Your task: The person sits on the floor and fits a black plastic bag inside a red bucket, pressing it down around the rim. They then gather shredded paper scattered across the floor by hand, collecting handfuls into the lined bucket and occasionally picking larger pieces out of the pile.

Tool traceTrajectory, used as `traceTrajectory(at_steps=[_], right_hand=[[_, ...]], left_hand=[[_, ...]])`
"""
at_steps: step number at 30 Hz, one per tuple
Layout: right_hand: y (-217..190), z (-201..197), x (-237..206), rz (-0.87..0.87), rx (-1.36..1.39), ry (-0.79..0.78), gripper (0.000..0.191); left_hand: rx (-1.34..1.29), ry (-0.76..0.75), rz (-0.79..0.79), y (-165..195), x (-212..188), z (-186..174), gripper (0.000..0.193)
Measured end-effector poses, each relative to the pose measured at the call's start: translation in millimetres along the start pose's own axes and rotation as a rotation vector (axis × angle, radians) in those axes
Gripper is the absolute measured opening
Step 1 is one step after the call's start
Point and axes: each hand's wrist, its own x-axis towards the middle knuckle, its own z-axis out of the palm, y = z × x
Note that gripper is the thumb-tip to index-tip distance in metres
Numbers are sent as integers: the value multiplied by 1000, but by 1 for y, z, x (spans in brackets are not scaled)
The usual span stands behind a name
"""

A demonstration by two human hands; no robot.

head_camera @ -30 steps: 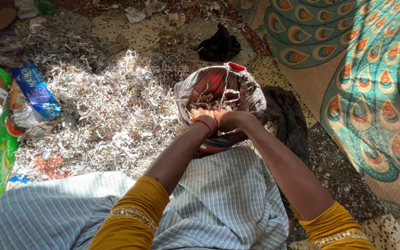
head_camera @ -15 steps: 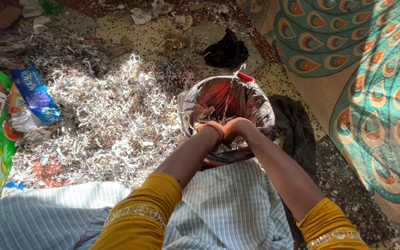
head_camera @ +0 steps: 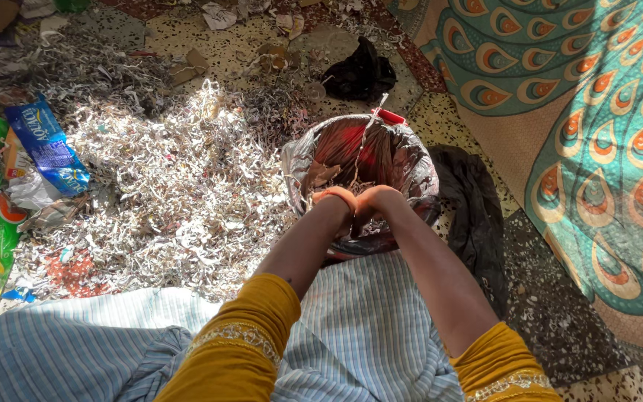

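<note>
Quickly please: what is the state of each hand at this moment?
Left hand: inside the lined bucket, grip cannot be told.
Right hand: beside it in the bucket, grip cannot be told.

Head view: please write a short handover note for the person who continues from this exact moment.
Left hand and right hand: pressed together, wrists bent, down inside the bag-lined bucket; whether they grip anything cannot be seen.
Things: bucket stands on the floor before the lap; big pile of shredded paper to its left.
Done: some shreds lie in the bucket.
Left: most of the pile remains on the floor.
</note>
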Motion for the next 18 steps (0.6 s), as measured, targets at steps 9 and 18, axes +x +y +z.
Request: traceTrajectory(at_steps=[9, 18], right_hand=[[-20, 13, -29, 335, 159, 544, 37], [-41, 16, -57, 397, 422, 953, 38]], left_hand=[[-104, 507, 23, -17, -16, 9, 76], [-247, 1026, 191, -37, -66, 4, 38]])
